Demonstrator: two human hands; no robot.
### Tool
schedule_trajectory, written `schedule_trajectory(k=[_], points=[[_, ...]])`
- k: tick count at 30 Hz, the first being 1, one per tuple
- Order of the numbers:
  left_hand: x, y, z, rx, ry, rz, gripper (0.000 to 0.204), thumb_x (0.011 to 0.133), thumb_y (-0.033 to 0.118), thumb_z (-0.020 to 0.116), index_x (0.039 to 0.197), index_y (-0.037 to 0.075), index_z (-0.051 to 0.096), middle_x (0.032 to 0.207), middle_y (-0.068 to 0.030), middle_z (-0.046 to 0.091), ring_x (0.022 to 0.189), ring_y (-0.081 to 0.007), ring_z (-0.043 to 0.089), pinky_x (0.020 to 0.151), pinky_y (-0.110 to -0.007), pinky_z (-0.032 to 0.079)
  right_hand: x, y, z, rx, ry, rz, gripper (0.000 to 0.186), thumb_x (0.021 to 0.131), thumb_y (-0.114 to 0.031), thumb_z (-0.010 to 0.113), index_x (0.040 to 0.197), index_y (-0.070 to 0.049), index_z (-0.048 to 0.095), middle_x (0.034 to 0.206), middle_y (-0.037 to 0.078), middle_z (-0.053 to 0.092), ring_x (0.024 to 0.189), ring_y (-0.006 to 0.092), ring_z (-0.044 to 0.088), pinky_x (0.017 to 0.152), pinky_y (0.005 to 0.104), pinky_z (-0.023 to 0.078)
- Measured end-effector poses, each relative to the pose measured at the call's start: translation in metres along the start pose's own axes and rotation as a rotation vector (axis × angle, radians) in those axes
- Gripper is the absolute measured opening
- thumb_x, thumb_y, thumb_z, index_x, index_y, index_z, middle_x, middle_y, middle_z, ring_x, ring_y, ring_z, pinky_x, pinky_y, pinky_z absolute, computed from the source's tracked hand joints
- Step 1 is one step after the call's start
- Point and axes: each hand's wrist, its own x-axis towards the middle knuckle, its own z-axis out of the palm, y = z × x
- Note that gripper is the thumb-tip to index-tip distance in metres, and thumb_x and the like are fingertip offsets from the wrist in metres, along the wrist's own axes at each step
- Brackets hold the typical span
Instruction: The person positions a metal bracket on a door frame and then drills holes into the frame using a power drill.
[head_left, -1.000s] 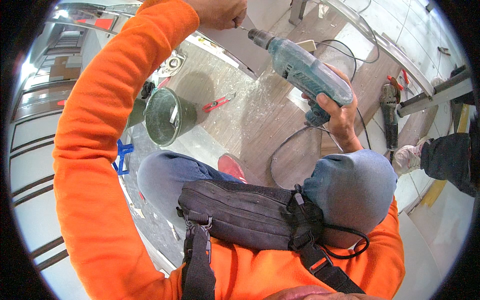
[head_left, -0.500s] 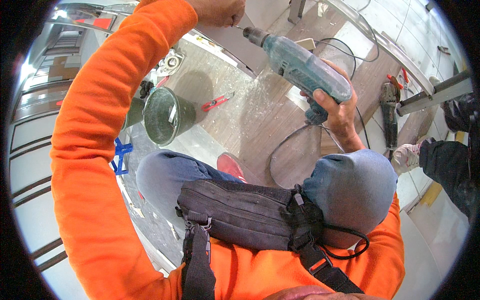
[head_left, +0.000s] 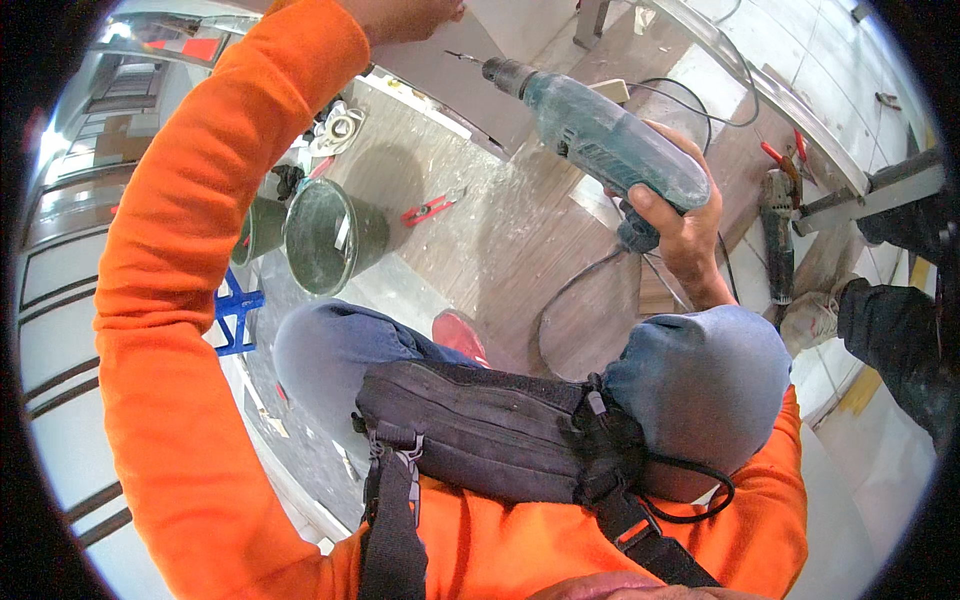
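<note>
My right hand (head_left: 685, 225) is wrapped round the handle of a dusty blue-green power drill (head_left: 615, 135). A thin bit (head_left: 463, 56) sticks out of the drill's dark chuck (head_left: 508, 76) and points to the upper left, touching nothing that I can see. My left hand (head_left: 410, 18) is at the top edge, above a pale upright panel (head_left: 450, 85) and a short way from the bit's tip. Most of its fingers are cut off by the picture's edge, so their grip is hidden. The drill's dark cable (head_left: 575, 285) loops down on the floor.
Left of the knees stand a dark green bucket (head_left: 325, 245) and another behind it (head_left: 262, 225). A red cutter (head_left: 432, 208), blue plastic piece (head_left: 238, 312) and tape roll (head_left: 340, 127) lie on the floor. At right are an angle grinder (head_left: 777, 235), a metal frame (head_left: 765, 95) and another person's leg (head_left: 890, 325).
My left hand has moved up and left, away from the bit's tip, and more of it is out of the picture. The drill has shifted slightly; my right hand still holds it.
</note>
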Motion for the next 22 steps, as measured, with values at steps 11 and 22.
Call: schedule_trajectory(k=[11,22], points=[[-0.005,0.007,0.018,-0.062,0.172,0.241,0.014,0.08,0.028,0.067,0.09,0.022,0.075,0.1,0.0023,0.071,0.105,-0.0191,0.065,0.108,-0.045,0.039,0.011,0.006,0.013,0.022,-0.007,0.005,0.065,0.083,-0.018,0.08,0.14,-0.002,0.052,0.126,0.013,0.065,0.109,0.0212,0.067,0.095,0.0342,0.054],[0.001,0.016,0.059,-0.101,0.314,0.314,0.018,0.074,0.03,0.071,0.089,0.021,0.076,0.12,-0.0031,0.071,0.132,-0.0249,0.054,0.122,-0.058,0.021,-0.018,0.002,-0.013,0.267,0.099,0.11,0.069,0.083,-0.019,0.08,0.142,-0.001,0.049,0.129,0.016,0.064,0.113,0.0301,0.067,0.092,0.0412,0.059]])
